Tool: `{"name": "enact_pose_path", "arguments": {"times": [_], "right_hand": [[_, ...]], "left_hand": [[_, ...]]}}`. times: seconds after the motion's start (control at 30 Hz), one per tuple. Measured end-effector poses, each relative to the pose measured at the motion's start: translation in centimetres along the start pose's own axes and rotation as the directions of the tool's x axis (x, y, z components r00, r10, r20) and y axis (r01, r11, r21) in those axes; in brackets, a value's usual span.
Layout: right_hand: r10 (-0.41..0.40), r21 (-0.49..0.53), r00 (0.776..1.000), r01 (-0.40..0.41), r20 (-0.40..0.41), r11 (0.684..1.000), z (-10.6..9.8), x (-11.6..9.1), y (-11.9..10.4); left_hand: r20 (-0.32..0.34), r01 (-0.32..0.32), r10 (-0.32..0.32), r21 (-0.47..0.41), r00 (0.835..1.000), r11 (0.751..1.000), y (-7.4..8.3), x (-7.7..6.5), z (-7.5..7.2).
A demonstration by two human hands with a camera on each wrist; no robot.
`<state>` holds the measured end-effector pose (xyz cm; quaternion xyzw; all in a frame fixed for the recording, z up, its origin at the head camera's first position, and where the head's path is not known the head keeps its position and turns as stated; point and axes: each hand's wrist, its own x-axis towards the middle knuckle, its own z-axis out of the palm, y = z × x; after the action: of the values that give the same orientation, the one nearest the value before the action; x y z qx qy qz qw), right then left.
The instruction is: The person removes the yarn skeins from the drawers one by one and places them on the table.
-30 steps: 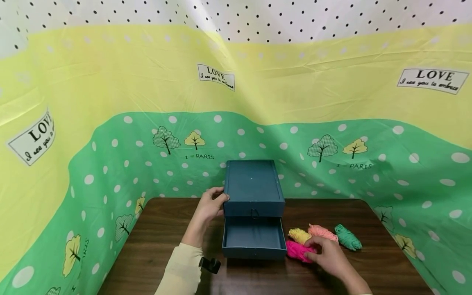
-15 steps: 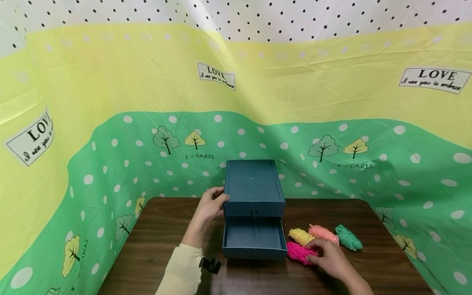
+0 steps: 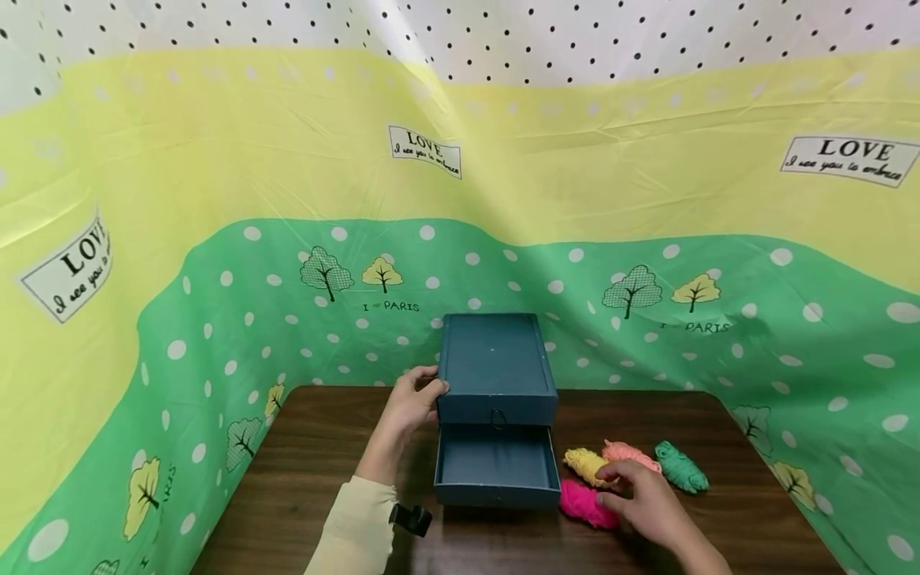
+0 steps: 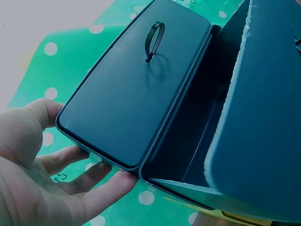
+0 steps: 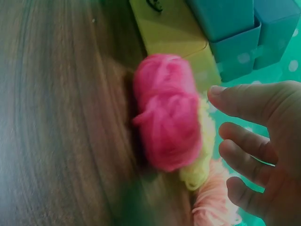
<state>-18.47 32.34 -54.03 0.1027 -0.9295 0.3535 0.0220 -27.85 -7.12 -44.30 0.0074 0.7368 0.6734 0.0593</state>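
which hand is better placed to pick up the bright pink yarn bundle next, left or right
Probably the right hand: it is beside the bright pink yarn bundle, fingers parted, holding nothing. The left hand touches the left side of the dark blue rectangular drawer box, which stands between it and the yarn.

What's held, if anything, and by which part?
Left hand grips the blue drawer box by its left side, near the top front corner; right hand holds nothing.
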Motion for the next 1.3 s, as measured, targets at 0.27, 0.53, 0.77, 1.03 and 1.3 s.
{"name": "enact_pose_path", "arguments": {"times": [0.27,0.53,0.77,1.03,1.3], "right_hand": [[-0.075,0.079,0.997,0.075,0.002,0.994,-0.3,-0.3,-2.2],[-0.120,0.056,0.993,0.121,-0.021,0.991,-0.6,-0.3,-4.8],[-0.166,0.044,0.986,0.167,-0.030,0.985,-1.2,-0.4,-7.1],[-0.228,-0.010,0.970,0.228,-0.078,0.974,-1.5,-0.7,-9.4],[-0.230,0.072,0.968,0.238,-0.102,0.969,-1.0,-0.9,-10.8]], "left_hand": [[0.002,-0.001,0.001,-0.002,1.000,1.000,-0.1,0.1,0.0],[-0.001,0.002,-0.002,-0.005,1.000,1.000,0.0,0.1,-0.1],[0.002,-0.001,0.001,-0.008,1.000,1.000,0.0,0.0,-0.1],[-0.001,0.002,-0.002,-0.021,1.000,1.000,0.2,-0.1,0.0],[-0.013,0.002,-0.003,-0.013,1.000,1.000,0.2,-0.1,0.1]]}}
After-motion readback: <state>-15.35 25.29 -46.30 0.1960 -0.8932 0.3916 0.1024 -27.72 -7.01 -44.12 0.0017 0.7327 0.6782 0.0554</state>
